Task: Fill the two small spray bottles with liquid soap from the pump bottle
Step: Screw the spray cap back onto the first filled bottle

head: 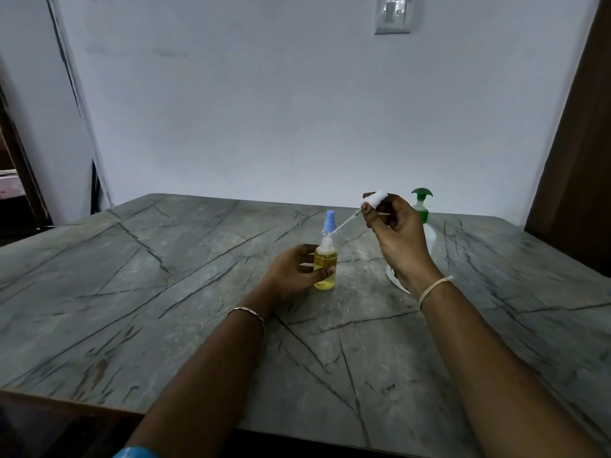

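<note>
A small clear spray bottle (325,266) full of yellow liquid stands on the grey marble table (165,292), its neck uncapped. My left hand (294,274) grips its body. My right hand (395,233) is raised to the right of it and pinches a white spray head (375,198), whose thin dip tube (345,222) slants down toward the bottle's neck. Just behind this bottle stands a second small bottle with a blue spray cap (330,223), mostly hidden. The pump bottle (423,213), white with a green pump, stands behind my right hand.
The table meets a pale wall (297,110) at the back. A dark wooden panel (575,176) rises at the right, and a doorway opens at the far left. A light switch (393,13) sits high on the wall.
</note>
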The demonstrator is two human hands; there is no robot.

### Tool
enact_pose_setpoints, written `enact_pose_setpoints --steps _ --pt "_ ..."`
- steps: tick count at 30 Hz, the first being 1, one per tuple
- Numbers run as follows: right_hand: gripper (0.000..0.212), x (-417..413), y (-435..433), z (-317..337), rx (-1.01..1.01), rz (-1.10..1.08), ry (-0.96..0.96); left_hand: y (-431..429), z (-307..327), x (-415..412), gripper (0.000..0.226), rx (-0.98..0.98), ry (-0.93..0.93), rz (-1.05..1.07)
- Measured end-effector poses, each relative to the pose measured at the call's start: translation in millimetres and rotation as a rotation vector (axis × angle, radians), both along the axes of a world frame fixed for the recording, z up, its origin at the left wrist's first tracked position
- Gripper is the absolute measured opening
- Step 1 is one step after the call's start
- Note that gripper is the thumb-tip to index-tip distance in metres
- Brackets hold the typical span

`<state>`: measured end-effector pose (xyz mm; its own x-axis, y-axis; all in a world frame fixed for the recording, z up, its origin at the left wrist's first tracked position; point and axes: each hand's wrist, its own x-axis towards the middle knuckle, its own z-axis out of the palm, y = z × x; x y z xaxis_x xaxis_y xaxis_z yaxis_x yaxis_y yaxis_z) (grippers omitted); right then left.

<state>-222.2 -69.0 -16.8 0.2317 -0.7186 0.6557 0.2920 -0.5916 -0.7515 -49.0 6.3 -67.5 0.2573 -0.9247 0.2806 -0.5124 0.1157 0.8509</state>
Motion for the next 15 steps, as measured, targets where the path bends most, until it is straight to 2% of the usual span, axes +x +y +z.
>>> enact_pose_setpoints --steps 4,10,15 --pt "0.021 1.3 -1.8 -0.9 -0.012 -0.041 0.057 -0.4 0.9 0.9 0.060 0.035 0.024 -0.047" --pt "0.020 1.3 -1.8 -0.2 -0.019 -0.059 0.079 -0.7 1.8 -1.0 0.056 0.046 0.049 -0.084" --pt "0.031 5.0 -1.9 -4.0 -0.047 -0.053 0.147 0.8 4.1 -1.8 0.057 0.058 0.047 -0.091"
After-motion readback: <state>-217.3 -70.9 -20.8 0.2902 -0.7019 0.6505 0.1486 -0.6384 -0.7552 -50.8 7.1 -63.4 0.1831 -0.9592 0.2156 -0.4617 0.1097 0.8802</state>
